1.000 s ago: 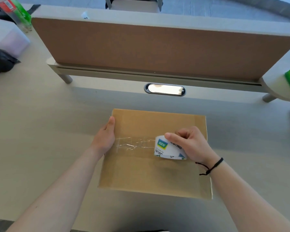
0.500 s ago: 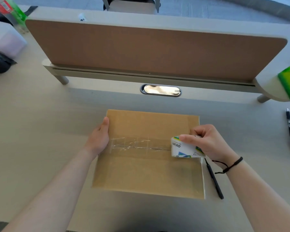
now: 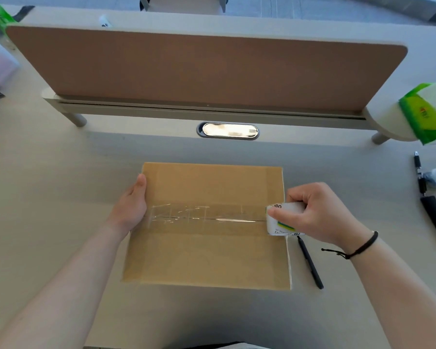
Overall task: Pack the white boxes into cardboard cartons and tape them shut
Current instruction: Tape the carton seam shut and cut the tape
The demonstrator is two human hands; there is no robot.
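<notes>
Carton (image 3: pixel 207 258) lying flat on bench (image 3: pixel 61 185), tape strip (image 3: pixel 202 217) running along seam. Right hand (image 3: pixel 317 215) gripping roll (image 3: pixel 280 220) at right edge — left hand (image 3: pixel 131 205) bracing left edge, fingers flat. Advice: keep tension, carry tape over edge before cutting.

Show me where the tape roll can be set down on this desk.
Bare desk lies left of the carton, beyond the left hand, and between carton and grommet. The right is crowded: a pen beside the carton, more items at the edge.
</notes>
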